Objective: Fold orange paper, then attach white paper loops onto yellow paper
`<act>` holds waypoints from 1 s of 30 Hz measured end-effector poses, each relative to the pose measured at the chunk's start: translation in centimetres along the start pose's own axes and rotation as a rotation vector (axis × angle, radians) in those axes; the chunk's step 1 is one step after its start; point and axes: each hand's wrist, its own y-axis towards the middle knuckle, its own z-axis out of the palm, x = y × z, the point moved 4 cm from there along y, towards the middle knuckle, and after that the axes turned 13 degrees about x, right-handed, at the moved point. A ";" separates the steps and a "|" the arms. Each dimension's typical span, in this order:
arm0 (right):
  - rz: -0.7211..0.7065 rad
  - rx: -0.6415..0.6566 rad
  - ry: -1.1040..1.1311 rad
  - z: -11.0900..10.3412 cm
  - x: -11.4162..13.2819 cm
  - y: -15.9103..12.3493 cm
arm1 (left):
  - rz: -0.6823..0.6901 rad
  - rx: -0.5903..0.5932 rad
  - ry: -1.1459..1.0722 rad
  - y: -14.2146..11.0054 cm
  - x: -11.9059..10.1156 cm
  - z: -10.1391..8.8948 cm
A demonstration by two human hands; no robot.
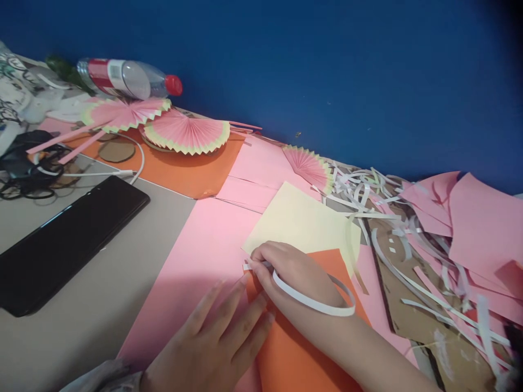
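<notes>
Strip: narrow white paper strip (322,309), one end at the upper left corner of the near orange sheet; the remaining length bows out in a loop across the right wrist.
Right hand: right hand (300,269) pinching the strip between thumb and fingers, near its end; a short white tip protrudes beyond the fingertips.
Left hand: left hand (204,340) open, back upward, fingers slightly spread and directed at the right hand; fingertips at the left edge of the near orange sheet.
Work surface: near orange sheet (304,359) below the right forearm; pale yellow sheet (300,218) just beyond; long pink sheet (180,261) extending under both.
Right side: cardboard (408,305) carrying loose paper strips (359,190); pink sheets (486,223) stacked unevenly alongside.
Left side: black phone (77,245) lying flat on the grey table (134,228); white cable (102,174) and black cable tangle (24,163) beyond it.
Rear: three pleated pink fans with pale yellow rims, namely left fan (131,113), middle fan (190,132) and right fan (306,162); rear orange sheet (208,174) beneath the middle fan; bottle (134,79) with red cap, on its side.
Background: blue wall (286,71).
</notes>
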 end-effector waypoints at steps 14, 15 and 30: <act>-0.048 -0.013 -0.062 -0.4 0.6 -0.2 | -0.139 -0.050 -0.140 -0.1 0.7 -0.4; -0.043 -0.011 -0.063 -0.4 0.6 -0.2 | -0.143 -0.062 -0.145 -0.1 0.8 -0.4; -0.093 0.039 -0.075 0.0 -0.2 0.5 | -0.199 -0.096 -0.170 -0.4 1.2 -1.1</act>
